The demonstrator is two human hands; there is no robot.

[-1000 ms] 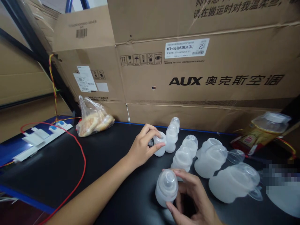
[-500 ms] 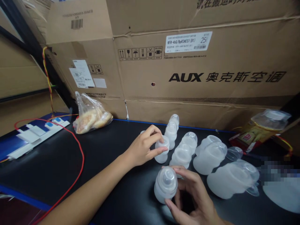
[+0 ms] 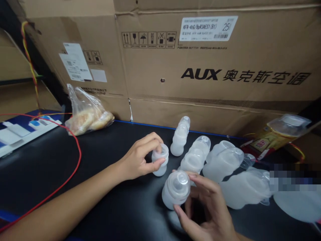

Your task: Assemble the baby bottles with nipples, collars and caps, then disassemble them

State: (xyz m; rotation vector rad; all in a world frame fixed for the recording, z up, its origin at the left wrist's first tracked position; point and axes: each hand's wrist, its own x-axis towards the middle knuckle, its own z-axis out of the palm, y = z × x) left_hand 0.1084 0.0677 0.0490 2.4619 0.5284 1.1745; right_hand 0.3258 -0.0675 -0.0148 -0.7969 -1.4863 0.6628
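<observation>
- The small translucent bottle (image 3: 160, 162) stands upright on the black tabletop (image 3: 95, 187), just in front of the rows; the left hand (image 3: 136, 162) pinches its neck between thumb and fingertips, a grip that steadies so light a thing.
- The capped bottle (image 3: 175, 190) is tilted, its dome toward the camera, seemingly just clear of the tabletop; the right hand (image 3: 208, 207) cradles it from behind, fingers curled round its body, which leaves the cap free to view.
- Beyond both, the bottles are ranged by size: a small row (image 3: 179, 140), a medium row (image 3: 195, 157), then large bottles (image 3: 223, 164) lying on their sides, close enough to touch.
- Farther off, the bagged bread (image 3: 86, 117) and red cable (image 3: 72, 160) lie left; the AUX carton (image 3: 213, 73) walls the back.
</observation>
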